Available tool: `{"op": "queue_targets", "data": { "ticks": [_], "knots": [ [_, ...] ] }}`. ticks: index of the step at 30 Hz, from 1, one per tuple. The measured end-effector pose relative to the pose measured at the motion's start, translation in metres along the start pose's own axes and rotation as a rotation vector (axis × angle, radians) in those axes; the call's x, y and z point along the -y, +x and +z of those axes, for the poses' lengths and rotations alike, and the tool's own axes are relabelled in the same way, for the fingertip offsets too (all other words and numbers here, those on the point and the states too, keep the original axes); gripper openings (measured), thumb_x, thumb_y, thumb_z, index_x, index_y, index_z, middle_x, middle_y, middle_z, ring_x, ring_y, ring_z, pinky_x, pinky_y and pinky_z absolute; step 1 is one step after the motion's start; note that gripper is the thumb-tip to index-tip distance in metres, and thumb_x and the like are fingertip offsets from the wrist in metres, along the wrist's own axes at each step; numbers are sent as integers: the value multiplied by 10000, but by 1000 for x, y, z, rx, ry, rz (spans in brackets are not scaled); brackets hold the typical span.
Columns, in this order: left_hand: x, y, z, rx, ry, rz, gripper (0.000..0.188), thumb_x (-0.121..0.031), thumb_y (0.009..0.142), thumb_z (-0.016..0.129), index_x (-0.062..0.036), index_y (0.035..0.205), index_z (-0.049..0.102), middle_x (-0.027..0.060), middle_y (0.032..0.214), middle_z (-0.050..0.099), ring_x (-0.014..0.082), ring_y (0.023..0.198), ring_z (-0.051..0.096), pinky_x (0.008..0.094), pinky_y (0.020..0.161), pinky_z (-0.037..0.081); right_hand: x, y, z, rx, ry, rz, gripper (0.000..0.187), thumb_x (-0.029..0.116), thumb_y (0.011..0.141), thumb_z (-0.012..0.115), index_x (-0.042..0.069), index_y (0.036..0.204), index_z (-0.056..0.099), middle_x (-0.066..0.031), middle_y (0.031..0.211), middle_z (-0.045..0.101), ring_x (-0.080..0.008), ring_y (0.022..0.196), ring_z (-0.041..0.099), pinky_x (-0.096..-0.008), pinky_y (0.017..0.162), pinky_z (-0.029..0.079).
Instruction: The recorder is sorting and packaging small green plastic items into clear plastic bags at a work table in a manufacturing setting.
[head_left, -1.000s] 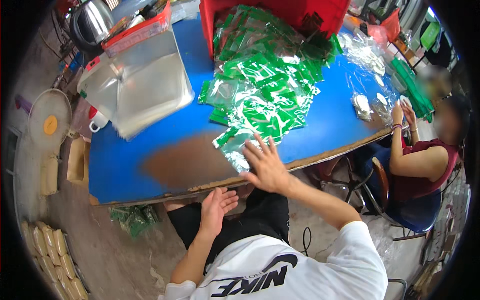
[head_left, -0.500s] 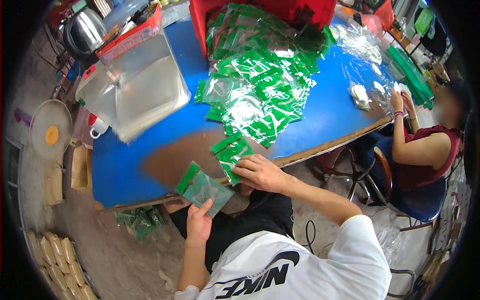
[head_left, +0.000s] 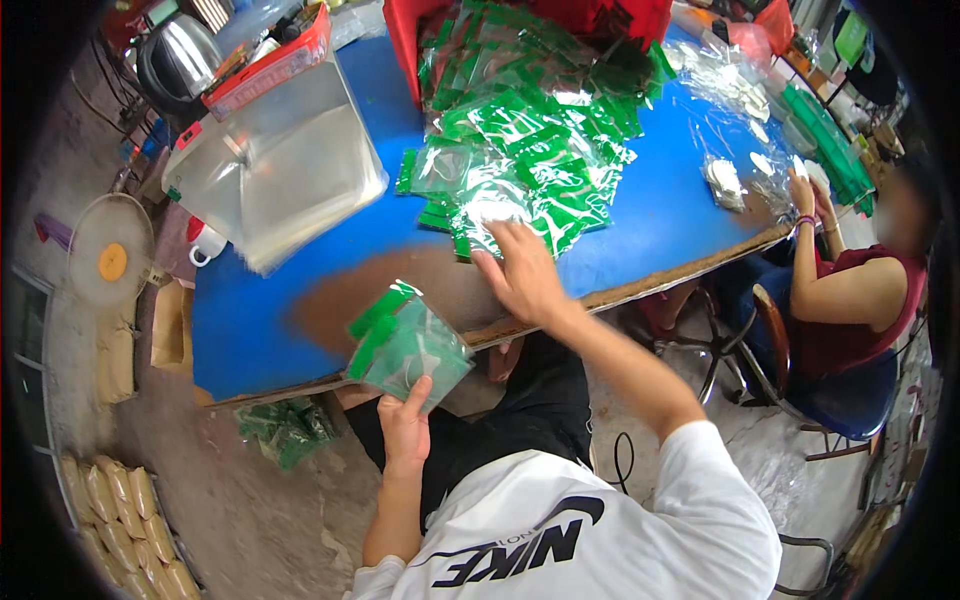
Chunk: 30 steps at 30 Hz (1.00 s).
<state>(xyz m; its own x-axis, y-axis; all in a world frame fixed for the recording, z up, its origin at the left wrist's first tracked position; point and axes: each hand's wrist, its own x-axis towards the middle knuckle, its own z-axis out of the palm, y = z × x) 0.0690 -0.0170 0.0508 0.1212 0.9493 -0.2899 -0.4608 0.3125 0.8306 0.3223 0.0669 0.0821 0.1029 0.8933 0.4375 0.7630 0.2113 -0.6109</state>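
Observation:
Below the table's front edge, my left hand [head_left: 405, 430] pinches a few flat clear packets with green tops [head_left: 420, 345] between thumb and fingers. The packets overlap in a loose fan, and a thin pale loop shows through the front one. My right hand [head_left: 525, 275] is over the near edge of a large heap of similar green-and-clear packets [head_left: 560, 150], its thumb apart from the fingers. Nothing shows in its grasp; its fingertips are at the nearest packets, and I cannot tell whether they touch. The heap spills from a red bin [head_left: 402, 50].
A stack of clear plastic sheets [head_left: 310, 170] lies left on the blue table [head_left: 260, 320], near a kettle [head_left: 185, 55] and a white mug [head_left: 205, 243]. At right, a seated person [head_left: 850, 290] handles white pieces. Green packets [head_left: 285, 430] lie beneath the table; filled bags [head_left: 120, 510] stand lower left.
My right hand has moved forward from the packet near the table edge to the heap. That packet has joined the others in my left hand.

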Motion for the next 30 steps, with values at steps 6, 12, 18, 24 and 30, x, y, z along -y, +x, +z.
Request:
{"op": "queue_targets", "data": {
  "ticks": [6,12,18,24,30],
  "knots": [
    [16,-1,-19,-86,198,46,379,-33,882,716,38,1237,603,98,1212,653,166,1065,632,315,942,500,-34,-11,20,270,-415,-324,769,644,924,518,33,1391,520,-253,1446,472,-484,1420,319,-667,1147,197],
    [19,11,-16,72,-123,-289,393,-17,916,671,43,1287,559,96,1239,637,206,1125,636,359,990,514,10,-46,4,711,356,-447,296,254,1009,522,-18,1109,579,-233,1290,578,-403,1262,526,-467,1059,433],
    [24,22,-17,102,-107,-189,452,13,921,656,64,1348,517,131,1312,604,245,1176,606,385,1017,492,-67,-2,-55,334,-292,-164,886,593,760,751,-5,1371,522,-241,1471,454,-432,1404,369,-515,1159,299],
    [29,11,-22,142,26,-175,516,80,857,677,30,1346,520,111,1275,601,242,1158,598,397,1017,480,-86,-73,-58,425,-187,-433,739,211,784,782,77,1435,458,-145,1506,451,-358,1430,366,-508,1158,321],
    [31,14,-4,190,105,-102,556,88,806,714,5,1327,540,90,1242,613,215,1142,593,357,1022,460,-64,-66,-58,-95,55,-251,416,81,865,700,61,1271,612,-166,1241,651,-344,1148,636,-426,947,519]
  ]
}}
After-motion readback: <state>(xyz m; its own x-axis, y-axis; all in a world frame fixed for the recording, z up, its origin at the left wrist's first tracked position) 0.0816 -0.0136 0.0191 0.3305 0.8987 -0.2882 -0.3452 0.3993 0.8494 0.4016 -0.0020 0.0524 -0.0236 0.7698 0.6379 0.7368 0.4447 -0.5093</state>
